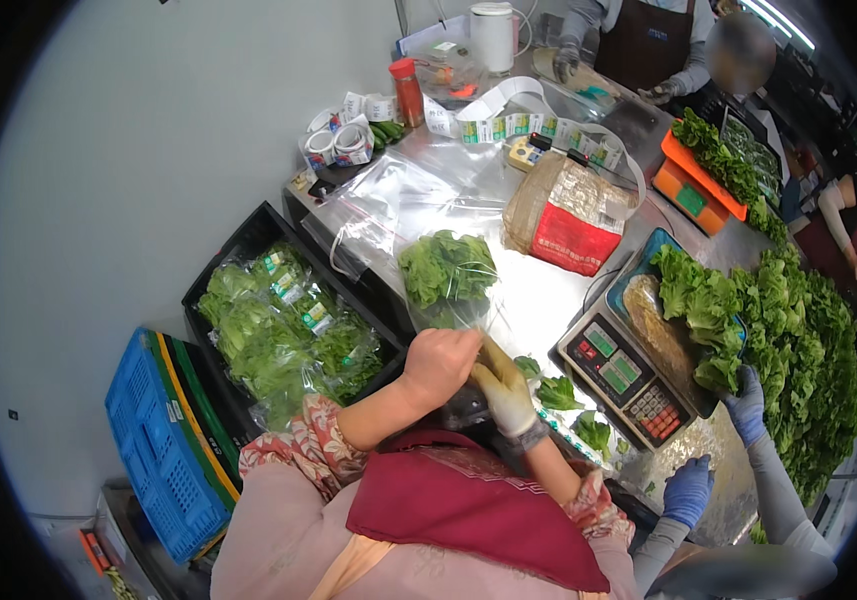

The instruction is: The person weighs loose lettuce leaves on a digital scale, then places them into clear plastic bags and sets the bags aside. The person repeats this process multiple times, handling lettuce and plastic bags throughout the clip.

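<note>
A clear plastic bag of leafy lettuce [449,271] lies on the shiny metal table in front of me. My bare left hand [439,365] is closed on the gathered near end of this bag. Against it, my right hand [505,386], in a yellow-stained white glove, also grips the bag's end; its fingertips are partly hidden. Flat clear plastic bags [398,199] are spread beyond the lettuce. To the left, a black crate [229,238] holds several bagged greens with labels.
Right of me stand a digital scale [627,375] carrying lettuce and a big lettuce pile [803,360], where a co-worker's gloved hands [747,409] reach in. A red and tan package [567,217], a label strip [511,126] and an orange scale [698,180] stand farther back. Blue crate [162,450] at left.
</note>
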`<action>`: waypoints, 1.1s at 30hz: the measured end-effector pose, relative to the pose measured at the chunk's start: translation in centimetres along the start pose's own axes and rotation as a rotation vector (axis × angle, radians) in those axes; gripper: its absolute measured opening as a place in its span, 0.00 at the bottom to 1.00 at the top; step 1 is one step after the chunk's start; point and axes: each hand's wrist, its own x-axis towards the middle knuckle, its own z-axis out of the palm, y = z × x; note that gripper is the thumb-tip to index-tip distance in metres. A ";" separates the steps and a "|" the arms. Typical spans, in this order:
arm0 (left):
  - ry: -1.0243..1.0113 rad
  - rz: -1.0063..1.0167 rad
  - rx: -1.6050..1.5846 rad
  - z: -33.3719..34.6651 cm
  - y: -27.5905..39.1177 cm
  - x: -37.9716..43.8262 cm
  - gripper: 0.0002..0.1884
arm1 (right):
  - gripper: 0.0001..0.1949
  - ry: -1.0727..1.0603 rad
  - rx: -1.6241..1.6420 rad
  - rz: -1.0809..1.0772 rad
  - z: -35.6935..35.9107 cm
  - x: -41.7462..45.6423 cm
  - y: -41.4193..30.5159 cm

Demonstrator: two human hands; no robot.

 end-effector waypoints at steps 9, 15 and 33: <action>-0.226 0.134 -0.311 1.9 2.0 -2.8 0.05 | 0.17 0.060 0.122 0.273 -3.4 1.7 5.5; -0.176 0.125 -0.522 2.7 2.0 -1.9 0.06 | 0.22 -0.040 -1.039 -0.433 -2.1 6.8 5.1; -0.105 0.169 -0.664 3.9 1.5 -0.2 0.06 | 0.33 -0.081 -1.600 -0.435 2.6 11.4 4.0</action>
